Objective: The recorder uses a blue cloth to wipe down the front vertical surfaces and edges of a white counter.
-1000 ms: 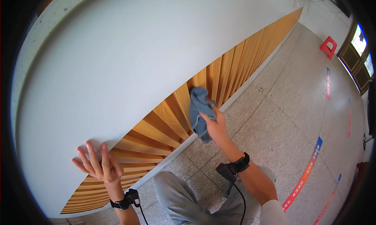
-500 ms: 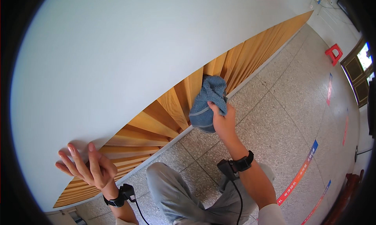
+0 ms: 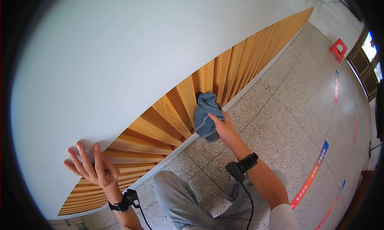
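Cloth (image 3: 206, 120) before the slats (image 3: 185, 98)

public hall: counter (image 3: 116, 66), floor strips (image 3: 313, 172)

Blk wristbands (image 3: 248, 162), gry trousers (image 3: 176, 198)

The head fisheye looks down over left hand (image 3: 98, 169) and right hand (image 3: 225, 129).
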The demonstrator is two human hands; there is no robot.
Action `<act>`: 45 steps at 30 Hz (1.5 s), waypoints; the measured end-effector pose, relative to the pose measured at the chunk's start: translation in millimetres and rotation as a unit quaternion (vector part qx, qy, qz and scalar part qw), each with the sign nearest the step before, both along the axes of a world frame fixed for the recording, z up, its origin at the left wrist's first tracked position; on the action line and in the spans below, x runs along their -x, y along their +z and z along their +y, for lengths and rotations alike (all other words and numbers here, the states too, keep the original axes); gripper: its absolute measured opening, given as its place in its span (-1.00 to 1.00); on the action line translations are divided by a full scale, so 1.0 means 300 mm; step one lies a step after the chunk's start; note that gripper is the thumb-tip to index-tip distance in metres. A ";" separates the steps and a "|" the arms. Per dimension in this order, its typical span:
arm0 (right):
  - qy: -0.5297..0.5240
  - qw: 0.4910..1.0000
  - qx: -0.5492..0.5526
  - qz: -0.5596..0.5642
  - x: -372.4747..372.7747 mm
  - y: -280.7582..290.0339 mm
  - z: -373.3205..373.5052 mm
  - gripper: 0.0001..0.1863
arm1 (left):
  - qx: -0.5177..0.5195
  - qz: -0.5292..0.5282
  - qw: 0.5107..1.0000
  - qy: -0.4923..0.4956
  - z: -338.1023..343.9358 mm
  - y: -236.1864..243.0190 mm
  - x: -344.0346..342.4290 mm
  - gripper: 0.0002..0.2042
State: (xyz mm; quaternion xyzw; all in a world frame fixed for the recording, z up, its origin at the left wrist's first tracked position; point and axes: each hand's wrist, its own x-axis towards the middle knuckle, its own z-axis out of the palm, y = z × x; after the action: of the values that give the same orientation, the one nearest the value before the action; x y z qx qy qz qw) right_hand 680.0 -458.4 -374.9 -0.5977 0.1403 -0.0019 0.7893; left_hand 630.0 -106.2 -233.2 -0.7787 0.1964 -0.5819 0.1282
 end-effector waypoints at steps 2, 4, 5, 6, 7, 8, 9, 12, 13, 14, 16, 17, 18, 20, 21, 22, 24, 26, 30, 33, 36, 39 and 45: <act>-0.017 0.999 -0.030 -0.008 0.003 0.015 0.008 -0.54 | 0.001 0.005 1.000 0.004 0.004 0.001 0.003 -0.61; -0.074 0.984 -0.102 -0.127 0.015 0.123 0.025 -0.57 | -0.001 0.018 1.000 0.021 0.013 -0.004 0.024 -0.61; -0.066 0.985 -0.105 -0.121 0.018 0.178 0.037 -0.57 | 0.004 0.017 0.999 0.029 0.014 -0.019 0.023 -0.60; -0.063 0.982 -0.079 -0.162 0.023 0.239 0.046 -0.57 | 0.009 0.017 0.999 0.035 0.019 -0.034 0.027 -0.59; -0.063 0.975 -0.050 -0.208 0.022 0.303 0.046 -0.57 | 0.010 0.019 0.999 0.036 0.019 -0.039 0.027 -0.59; -0.105 0.969 0.042 -0.219 0.015 0.343 0.072 -0.57 | 0.015 0.026 0.999 0.030 0.022 -0.046 0.029 -0.58; -0.103 0.970 0.040 -0.217 0.009 0.328 0.077 -0.57 | 0.020 0.032 0.999 0.024 0.025 -0.052 0.034 -0.57; -0.112 0.963 0.131 -0.209 -0.016 0.219 0.090 -0.58 | 0.007 0.040 0.998 0.044 0.046 -0.076 0.051 -0.54; -0.113 0.964 0.129 -0.203 -0.022 0.150 0.089 -0.58 | 0.004 0.046 0.998 0.043 0.051 -0.075 0.054 -0.54; -0.110 0.958 0.188 -0.184 -0.034 0.066 0.081 -0.55 | 0.001 0.031 0.999 0.039 0.049 -0.067 0.054 -0.54; -0.095 0.924 0.335 -0.157 -0.047 -0.096 0.050 -0.46 | -0.008 -0.010 0.999 0.036 0.048 -0.084 0.019 -0.53; -0.095 0.924 0.337 -0.154 -0.050 -0.162 0.035 -0.46 | -0.007 -0.007 0.999 0.034 0.039 -0.081 0.011 -0.53; -0.069 0.919 0.361 -0.145 -0.057 -0.221 0.020 -0.45 | -0.006 -0.018 0.999 0.029 0.023 -0.072 0.006 -0.54; -0.039 0.912 0.386 -0.133 -0.059 -0.262 0.004 -0.44 | -0.003 -0.024 0.999 0.032 0.010 -0.071 0.006 -0.51; -0.031 0.912 0.387 -0.130 -0.061 -0.263 0.001 -0.43 | -0.003 -0.023 0.999 0.033 0.013 -0.071 0.007 -0.51; -0.024 0.912 0.389 -0.128 -0.062 -0.260 -0.001 -0.43 | -0.003 -0.023 0.999 0.030 0.016 -0.069 0.008 -0.52; -0.014 0.915 0.385 -0.118 -0.057 -0.255 -0.001 -0.43 | -0.003 -0.027 0.999 0.025 0.020 -0.067 0.008 -0.52; -0.008 0.918 0.380 -0.112 -0.062 -0.239 -0.005 -0.43 | -0.007 -0.023 0.999 0.022 0.027 -0.072 0.010 -0.54; 0.004 0.932 0.342 -0.115 -0.061 -0.180 0.008 -0.65 | -0.007 -0.024 0.999 0.021 0.030 -0.070 0.018 -0.56; -0.009 0.945 0.311 -0.104 -0.055 -0.135 0.010 -0.66 | 0.003 -0.007 0.999 0.033 0.034 -0.089 0.018 -0.51; -0.038 0.946 0.306 -0.102 -0.059 -0.080 0.009 -0.65 | 0.001 -0.022 0.999 0.023 0.015 -0.092 0.000 -0.54; -0.059 0.948 0.281 -0.136 -0.033 0.095 0.046 -0.62 | -0.003 -0.024 0.999 0.023 0.034 -0.089 0.013 -0.55; -0.119 0.895 0.341 -0.262 -0.059 0.068 0.053 -0.54 | -0.004 -0.001 0.997 0.074 0.042 -0.084 0.037 -0.50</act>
State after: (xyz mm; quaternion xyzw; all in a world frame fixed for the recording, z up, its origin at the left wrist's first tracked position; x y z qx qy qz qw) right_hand 697.7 -442.4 -354.6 -0.7872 -0.0108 -0.2998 0.5389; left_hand 618.9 -93.4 -258.5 -0.7901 0.1402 -0.5707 0.1746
